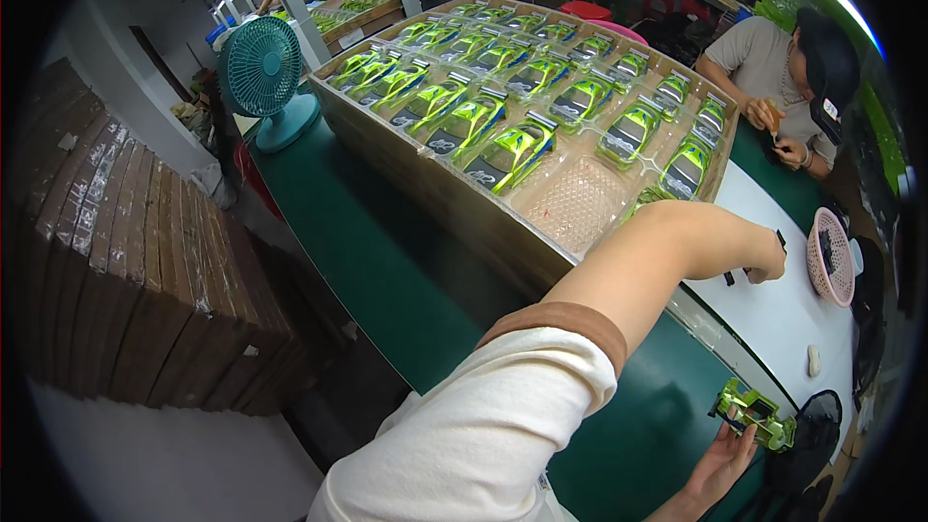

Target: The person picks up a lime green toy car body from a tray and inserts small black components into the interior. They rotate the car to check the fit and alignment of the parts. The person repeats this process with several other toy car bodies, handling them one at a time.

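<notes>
1. Fingers of R hand (723,469) pinch a green car body (759,416) by its near side, thumb and fingertips up against it. L hand (768,261) reaches far R over the white surface, digits curled downward; can't tell if they're pressed tog. or gripping anything, view's mostly blocked by the hand itself.
2. Green table (338,213): runs from far L to near R, under most of the work.
3. Big shallow box (425,184): sits on the table, center/far, w/ clear plastic pockets. Rows of green-and-black toy cars (512,153) lie in it; pale base shows thru plastic at the near corner. L forearm passes over that corner.
4. Stack of brown boards (145,261): on L, packed side by side, w/ scuffs & white marks.
5. White surface (773,329): on R, beyond the box's R edge, next to the green tabletop.
6. Co-worker (764,58): far R, grey tee, dark cap, both hands close tog.
7. Teal fan (259,77): far L on the table, just beside the box.
8. Pink basket (837,280): R of L hand, tilted in view, dark pcs inside.
9. Car body again: near R, held up above table edge, just beside a black mesh item (822,420).
10. Off-white lump (813,361): on white surface, btwn basket and car body.
11. Small black pc (730,278): on white surface, just L of L hand.
</notes>
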